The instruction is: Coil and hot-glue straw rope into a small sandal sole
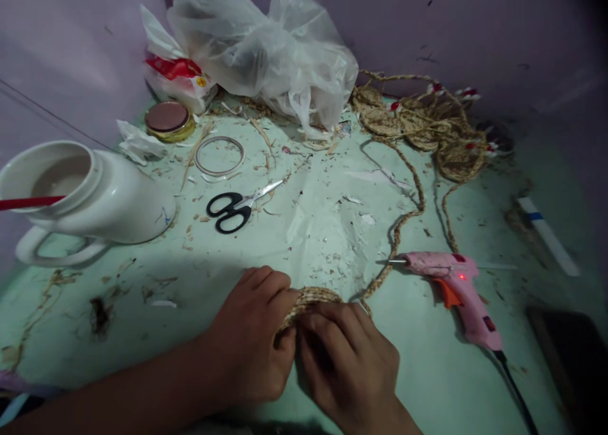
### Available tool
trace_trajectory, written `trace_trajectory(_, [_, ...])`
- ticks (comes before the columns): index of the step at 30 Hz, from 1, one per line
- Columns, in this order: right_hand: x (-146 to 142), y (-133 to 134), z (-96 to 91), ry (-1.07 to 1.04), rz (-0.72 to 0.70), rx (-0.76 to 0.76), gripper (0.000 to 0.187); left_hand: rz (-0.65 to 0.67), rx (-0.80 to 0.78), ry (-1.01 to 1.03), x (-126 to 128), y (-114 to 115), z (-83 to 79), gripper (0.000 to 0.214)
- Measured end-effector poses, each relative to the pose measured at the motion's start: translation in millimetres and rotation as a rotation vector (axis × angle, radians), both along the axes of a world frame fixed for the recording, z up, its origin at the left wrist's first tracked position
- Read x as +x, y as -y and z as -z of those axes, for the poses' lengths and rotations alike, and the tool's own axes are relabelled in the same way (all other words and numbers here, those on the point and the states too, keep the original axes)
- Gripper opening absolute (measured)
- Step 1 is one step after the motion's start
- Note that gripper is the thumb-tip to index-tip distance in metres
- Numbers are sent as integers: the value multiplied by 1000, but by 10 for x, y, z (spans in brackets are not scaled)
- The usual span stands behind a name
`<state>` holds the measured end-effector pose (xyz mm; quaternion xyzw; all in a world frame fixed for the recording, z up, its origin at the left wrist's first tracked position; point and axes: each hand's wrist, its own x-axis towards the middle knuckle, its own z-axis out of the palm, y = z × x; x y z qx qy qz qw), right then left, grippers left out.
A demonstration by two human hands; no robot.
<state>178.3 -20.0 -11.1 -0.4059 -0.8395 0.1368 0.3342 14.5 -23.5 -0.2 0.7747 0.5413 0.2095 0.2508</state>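
At the front of the table, both my hands grip a coil of braided straw rope (316,296). My left hand (256,334) wraps its fingers round the coil's left side. On the right side, the bent fingers of my right hand (349,359) press against it and hide part of it. From the coil, a braided rope (398,232) runs up and to the right toward a pile of coiled straw pieces (422,128) with red and white bits. A pink glue gun (468,296) lies right of my right hand, its small red light lit and its nozzle by the rope.
Black-handled scissors (240,207) lie ahead of my hands. A white jug (118,197), a tape roll (219,156), a round tin (167,119), a tissue pack (178,83) and a plastic bag (266,49) stand behind. Right are a white stick (551,235) and a dark flat object (570,353). Scraps litter the table.
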Motion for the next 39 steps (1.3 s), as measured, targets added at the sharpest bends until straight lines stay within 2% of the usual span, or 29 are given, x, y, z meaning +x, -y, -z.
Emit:
trace_trajectory(3, [1, 14, 1, 56, -25, 45, 20, 7, 38, -12, -4, -12, -12, 13])
trace_trajectory(6, [-14, 23, -15, 117, 5, 52, 20, 4, 61, 3, 3, -16, -21, 11])
trace_trajectory(12, [-12, 22, -87, 286, -27, 55, 29, 3, -43, 20, -1, -57, -22, 9])
trace_trajectory(20, [-2, 16, -43, 147, 0, 5, 23, -6, -38, 47, 29, -96, -17, 7])
trace_trajectory(26, [28, 33, 7, 152, -41, -13, 25, 24, 15, 67, 34, -91, -33, 8])
trace_trajectory(31, [-32, 33, -11, 51, 15, -35, 22, 56, -31, -16, 37, -122, -72, 10])
trace_trajectory(39, [-56, 38, -35, 32, 46, -39, 21, 104, -68, -124, 66, -158, -116, 12])
